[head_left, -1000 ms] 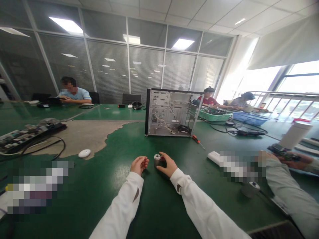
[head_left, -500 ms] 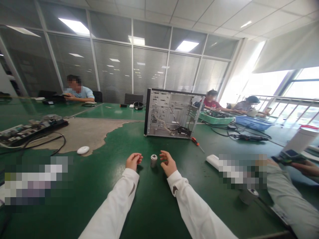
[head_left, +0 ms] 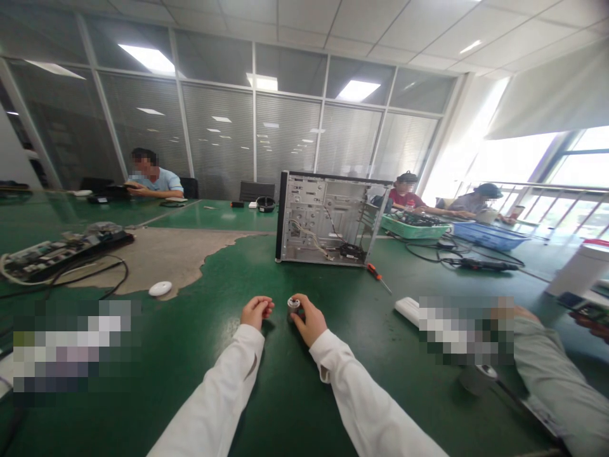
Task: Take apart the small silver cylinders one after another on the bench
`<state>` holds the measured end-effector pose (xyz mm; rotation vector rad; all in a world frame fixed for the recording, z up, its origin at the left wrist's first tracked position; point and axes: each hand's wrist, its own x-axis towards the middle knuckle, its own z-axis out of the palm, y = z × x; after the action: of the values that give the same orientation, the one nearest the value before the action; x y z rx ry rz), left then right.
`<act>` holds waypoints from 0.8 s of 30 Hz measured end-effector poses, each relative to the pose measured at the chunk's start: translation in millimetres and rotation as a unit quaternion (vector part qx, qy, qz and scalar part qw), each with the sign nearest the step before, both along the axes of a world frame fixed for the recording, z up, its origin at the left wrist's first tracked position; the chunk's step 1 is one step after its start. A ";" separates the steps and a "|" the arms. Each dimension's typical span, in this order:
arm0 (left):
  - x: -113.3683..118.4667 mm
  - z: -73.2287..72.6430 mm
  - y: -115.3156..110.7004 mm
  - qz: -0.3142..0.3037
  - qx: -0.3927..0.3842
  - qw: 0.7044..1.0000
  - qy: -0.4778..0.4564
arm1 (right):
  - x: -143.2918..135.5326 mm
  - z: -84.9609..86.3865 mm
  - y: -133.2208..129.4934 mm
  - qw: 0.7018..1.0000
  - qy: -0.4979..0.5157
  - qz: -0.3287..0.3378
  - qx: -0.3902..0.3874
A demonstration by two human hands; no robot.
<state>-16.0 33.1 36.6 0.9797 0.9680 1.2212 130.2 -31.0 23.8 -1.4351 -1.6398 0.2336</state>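
A small silver metal cylinder [head_left: 293, 306] stands upright on the green table [head_left: 280, 393], between my two hands. My right hand [head_left: 310, 320] is wrapped round it from the right, thumb at the front and fingers behind. My left hand [head_left: 257, 311] rests just left of the cylinder, apart from it, with its fingers curled together; whether anything small is pinched there cannot be made out. Beyond my hands stands an opened computer case [head_left: 328, 219] with loose cables inside. An orange-handled screwdriver [head_left: 375, 273] lies by its lower right corner.
A power strip [head_left: 66, 251] with cables and a white round object [head_left: 160, 289] lie left. At right are a green basket [head_left: 416, 230], a blue basket [head_left: 490, 236], another metal cylinder [head_left: 478, 379] and a person's sleeved arm [head_left: 552, 374]. Other people sit across the table.
My right hand has moved left and closed round the cylinder. My left hand is nearly where it was. At the far right, another hand with a device has shifted toward the frame's edge.
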 end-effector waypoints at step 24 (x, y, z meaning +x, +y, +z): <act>1.2 -3.8 2.0 -0.007 -0.002 1.000 0.009 | -13.5 2.9 2.6 0.875 0.479 0.027 -0.059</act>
<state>-14.8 35.1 32.8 0.9938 0.9762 1.1999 116.8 -28.3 26.6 -1.0623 -0.8372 0.9284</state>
